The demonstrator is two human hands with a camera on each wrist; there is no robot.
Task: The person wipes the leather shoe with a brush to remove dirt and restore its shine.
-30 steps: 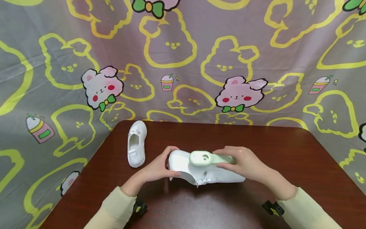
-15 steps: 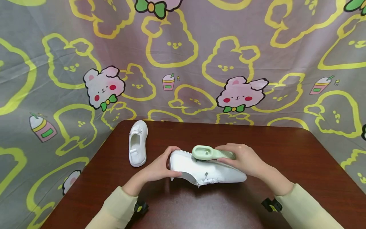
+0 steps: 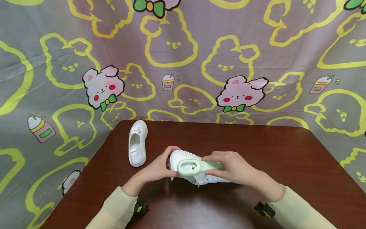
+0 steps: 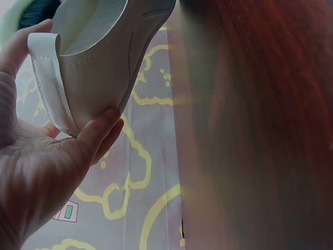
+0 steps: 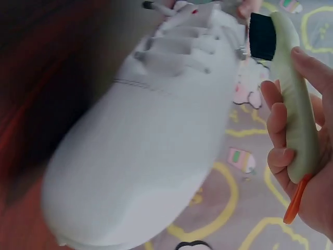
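Observation:
My left hand [image 3: 160,165] grips a white lace-up shoe [image 3: 217,179] by its heel, holding it on its side above the table. In the left wrist view the thumb lies near the heel tab [image 4: 49,78] and fingers wrap under the heel. A pale green brush [image 3: 188,167] is held by its handle in my right hand [image 3: 233,167], over the shoe's heel half. The right wrist view shows its dark bristles [image 5: 262,36] facing the shoe, an orange loop [image 5: 297,203] at the handle's end, and the shoe's toe and laces [image 5: 174,52].
A second white shoe [image 3: 137,143] stands on the brown wooden table [image 3: 271,152] at the far left, toe pointing away. Behind and beside the table hangs a grey cloth [image 3: 183,73] with cartoon prints.
The brush first moved up along the shoe's side, then came down and left toward the heel opening with my right hand. My left hand and its shoe stay nearly still.

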